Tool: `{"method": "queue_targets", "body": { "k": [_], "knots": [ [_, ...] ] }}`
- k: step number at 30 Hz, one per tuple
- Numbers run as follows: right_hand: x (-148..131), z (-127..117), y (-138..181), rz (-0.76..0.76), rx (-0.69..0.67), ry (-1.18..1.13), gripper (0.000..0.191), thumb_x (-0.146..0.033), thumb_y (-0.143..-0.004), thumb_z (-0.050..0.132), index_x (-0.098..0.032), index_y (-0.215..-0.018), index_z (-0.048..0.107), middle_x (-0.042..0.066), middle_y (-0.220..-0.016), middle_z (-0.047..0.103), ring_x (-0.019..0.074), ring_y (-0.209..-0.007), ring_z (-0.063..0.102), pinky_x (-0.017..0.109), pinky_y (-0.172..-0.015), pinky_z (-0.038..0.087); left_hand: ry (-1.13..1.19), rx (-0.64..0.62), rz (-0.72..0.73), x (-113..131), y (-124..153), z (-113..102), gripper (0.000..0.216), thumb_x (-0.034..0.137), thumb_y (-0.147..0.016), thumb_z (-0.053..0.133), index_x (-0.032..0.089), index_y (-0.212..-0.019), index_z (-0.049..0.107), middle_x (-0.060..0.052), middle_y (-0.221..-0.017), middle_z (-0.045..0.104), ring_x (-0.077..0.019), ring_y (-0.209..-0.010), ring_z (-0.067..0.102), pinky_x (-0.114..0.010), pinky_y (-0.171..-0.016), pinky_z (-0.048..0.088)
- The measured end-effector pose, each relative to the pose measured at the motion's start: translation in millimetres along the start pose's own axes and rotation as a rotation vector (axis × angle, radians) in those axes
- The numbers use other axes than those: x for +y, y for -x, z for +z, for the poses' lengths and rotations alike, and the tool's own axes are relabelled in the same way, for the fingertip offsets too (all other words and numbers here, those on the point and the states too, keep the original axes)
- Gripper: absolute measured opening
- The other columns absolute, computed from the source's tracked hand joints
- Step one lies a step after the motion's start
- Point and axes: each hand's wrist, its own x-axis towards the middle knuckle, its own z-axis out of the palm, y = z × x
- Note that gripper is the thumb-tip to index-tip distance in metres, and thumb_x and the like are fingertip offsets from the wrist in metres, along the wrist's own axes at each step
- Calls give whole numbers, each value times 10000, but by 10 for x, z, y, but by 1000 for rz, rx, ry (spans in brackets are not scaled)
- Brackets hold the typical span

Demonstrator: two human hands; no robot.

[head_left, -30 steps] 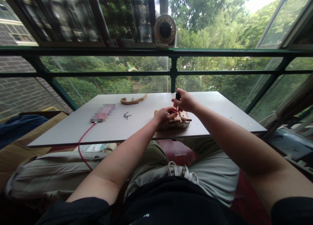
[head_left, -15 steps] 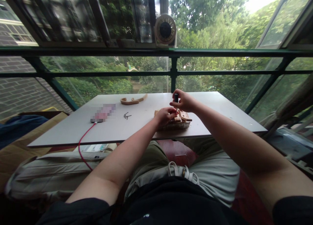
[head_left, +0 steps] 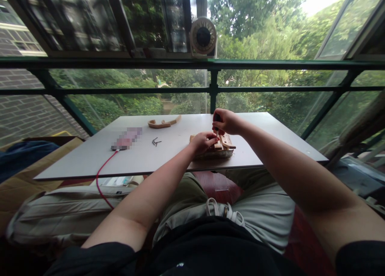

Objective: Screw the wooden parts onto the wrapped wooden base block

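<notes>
Near the front edge of the white table lies a wooden assembly [head_left: 226, 142] of light pieces on a darker base. My right hand [head_left: 225, 121] is wrapped round the black handle of a screwdriver [head_left: 217, 118], held upright with its tip down at the wood. My left hand [head_left: 205, 142] rests on the assembly's left side, fingers bent and pinched close to the screwdriver tip. What those fingers hold, if anything, is too small to make out. Several dark screws [head_left: 156, 142] lie loose to the left.
Curved wooden pieces [head_left: 164, 123] lie at the back of the white table [head_left: 171, 160]. A blurred-out device [head_left: 124, 140] with a red cable [head_left: 100, 168] is on the left. A round fan [head_left: 203, 35] stands beyond, above the green railing [head_left: 135, 91]. A bag [head_left: 66, 212] sits below left.
My right hand has shifted its grip, the fingers now wrapped more fully round the screwdriver handle. My left hand and the wooden assembly have stayed in place.
</notes>
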Motion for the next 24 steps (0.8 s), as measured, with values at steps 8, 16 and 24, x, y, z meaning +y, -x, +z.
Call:
{"method": "queue_targets", "body": {
  "k": [8,16,24],
  "knots": [
    [-14,56,4,-21,113,173,164,-273,-801,598,-221,-832,445,-11,-642,590,135,-506,554,260,-471,450,211,4,-44,51,13,-2,326,407,-818,561,140,-974,666,-28,-777,653,-104,-611,526,-223,-559,407],
    [-16,119,-38,-32,184,287,179,-319,-794,588,-226,-800,435,-20,-631,532,122,-517,473,255,-482,381,240,25,-19,-17,-27,21,261,355,-810,572,135,-905,676,-46,-830,677,-126,-705,560,-239,-653,448],
    [-43,77,-21,-104,119,270,232,-201,-761,544,-218,-989,508,-8,-731,609,130,-578,512,242,-526,397,165,45,-37,-10,-20,7,276,380,-825,565,141,-894,684,-33,-802,677,-120,-678,561,-234,-642,439]
  ]
}}
